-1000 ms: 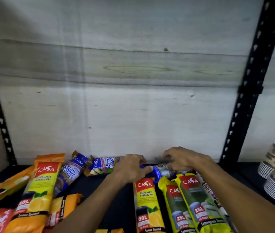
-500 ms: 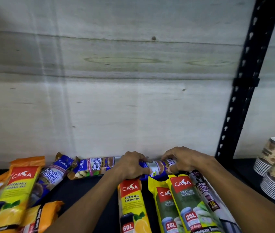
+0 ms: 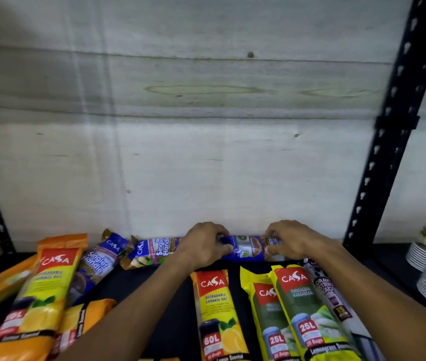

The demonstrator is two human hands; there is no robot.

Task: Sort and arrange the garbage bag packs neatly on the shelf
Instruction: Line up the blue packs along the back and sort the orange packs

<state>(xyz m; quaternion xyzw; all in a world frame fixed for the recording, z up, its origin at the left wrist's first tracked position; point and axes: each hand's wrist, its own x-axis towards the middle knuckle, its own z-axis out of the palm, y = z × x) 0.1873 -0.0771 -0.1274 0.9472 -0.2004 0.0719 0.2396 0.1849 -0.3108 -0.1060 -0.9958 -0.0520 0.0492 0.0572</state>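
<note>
Both hands pinch the blue plastic garbage bag pack (image 3: 245,248) lying crosswise at lower-centre against the shelf's back wall, left hand (image 3: 202,246) and right hand (image 3: 288,241) on opposite ends.

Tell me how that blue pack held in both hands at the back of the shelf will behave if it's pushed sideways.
The blue pack looks rounded like a roll, so it may roll rather than slide. Its glossy wrapper probably slips easily on the dark shelf. With the left hand and right hand gripping its ends, it seems fairly firm.

Blue pack (image 3: 245,250) (sideways) against wall
</note>
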